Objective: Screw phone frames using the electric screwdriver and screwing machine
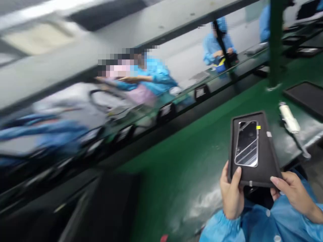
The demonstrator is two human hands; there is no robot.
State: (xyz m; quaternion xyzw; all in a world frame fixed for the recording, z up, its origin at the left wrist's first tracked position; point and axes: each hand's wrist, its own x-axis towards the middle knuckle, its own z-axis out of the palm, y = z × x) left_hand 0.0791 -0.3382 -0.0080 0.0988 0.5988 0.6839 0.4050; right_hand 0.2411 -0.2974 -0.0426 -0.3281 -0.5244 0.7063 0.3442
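Note:
Both hands hold a dark foam-lined tray (267, 158) above the near edge of the bench. My left hand (232, 195) grips its lower left corner, thumb on top and fingers underneath. At the lower right corner, my right hand (292, 191) is closed on the rim with the thumb over the edge. In the tray lies a smartphone (247, 143), its glossy dark screen facing up and reflecting light bands. A small yellow tab (258, 127) sticks out at the phone's upper right side.
A white handheld tool (289, 117) lies on the green bench (186, 161) to the right, near another dark tray (306, 97). A green post (275, 43) rises behind. Trays line a conveyor (166, 112), with co-workers in blue beyond. Dark, blurred shapes (111, 201) fill the lower left.

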